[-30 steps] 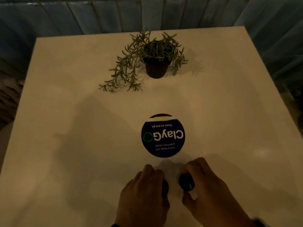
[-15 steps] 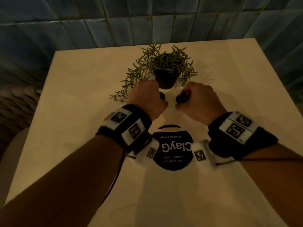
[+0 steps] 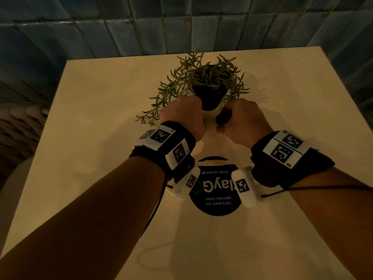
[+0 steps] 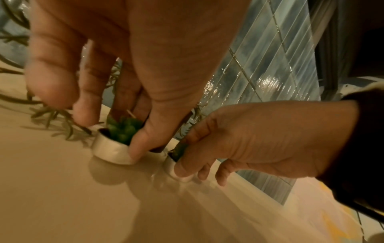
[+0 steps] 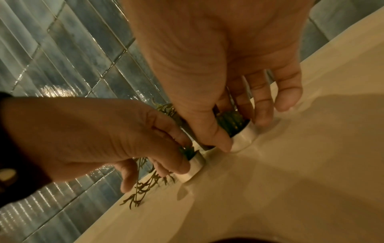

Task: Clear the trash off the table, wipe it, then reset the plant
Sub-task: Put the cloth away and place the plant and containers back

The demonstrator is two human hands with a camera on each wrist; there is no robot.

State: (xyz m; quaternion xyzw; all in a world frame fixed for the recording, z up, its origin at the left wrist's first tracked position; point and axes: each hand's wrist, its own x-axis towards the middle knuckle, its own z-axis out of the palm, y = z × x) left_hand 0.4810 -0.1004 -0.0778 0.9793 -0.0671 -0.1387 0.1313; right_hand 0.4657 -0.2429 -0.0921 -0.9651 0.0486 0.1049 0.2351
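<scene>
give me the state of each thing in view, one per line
left hand: grips a small white pot, thumb on its side
left small pot: upright on the table, green plant inside
right hand: grips the other small white pot
right small pot: upright on the table, apart from the left one
big trailing plant: upright in a dark pot, just behind both hands
round sticker: flat on the table, partly hidden by the wrists

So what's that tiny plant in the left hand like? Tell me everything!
The tiny plant is a tuft of bright green, chunky leaves in a short round white pot that looks smooth and glossy. It stands upright on the pale table, right in front of the big trailing plant. The left hand pinches its pot between thumb and fingers. A matching one sits beside it in the right hand.
</scene>
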